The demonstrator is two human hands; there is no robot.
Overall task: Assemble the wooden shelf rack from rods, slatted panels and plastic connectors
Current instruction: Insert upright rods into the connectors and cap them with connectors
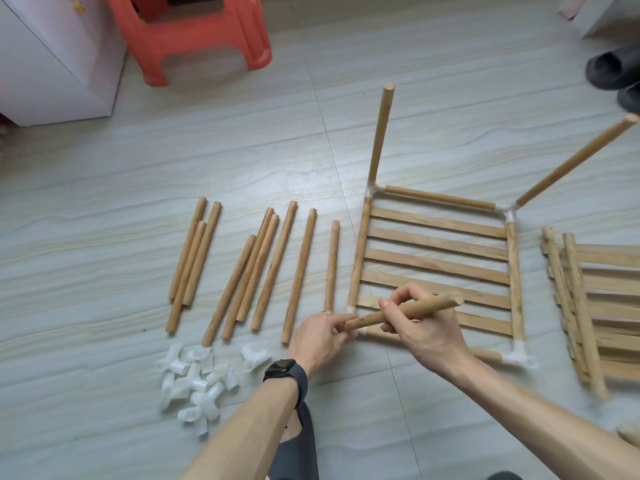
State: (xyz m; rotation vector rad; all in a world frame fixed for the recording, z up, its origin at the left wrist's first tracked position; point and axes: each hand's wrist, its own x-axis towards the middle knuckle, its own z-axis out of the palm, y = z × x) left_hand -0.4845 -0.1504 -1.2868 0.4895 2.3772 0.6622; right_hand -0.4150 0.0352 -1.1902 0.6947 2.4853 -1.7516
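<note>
Head view: the right hand [426, 327] has its fingers [388, 303] curled round a wooden rod [403, 313], which slants with its low end toward 8 o'clock. That end meets the near-left corner connector [350, 308] of the slatted frame [436, 261] lying on the floor [138, 168]. The left hand [320, 336], with a dark-faced watch [282, 368] on its wrist, pinches that corner with curled fingers. Two upright rods [381, 133] [575, 164] already stand in the frame's far corners, at 12 and 2 o'clock from the hands. Loose rods [270, 268] lie side by side at 10 o'clock, and a heap of white plastic connectors [197, 382] sits at 8 o'clock. Stacked slatted panels [588, 306] lie at 3 o'clock. A red stool [194, 39] stands far off at 11 o'clock beside a white cabinet [52, 64]. Black slippers [609, 71] lie at 2 o'clock.
</note>
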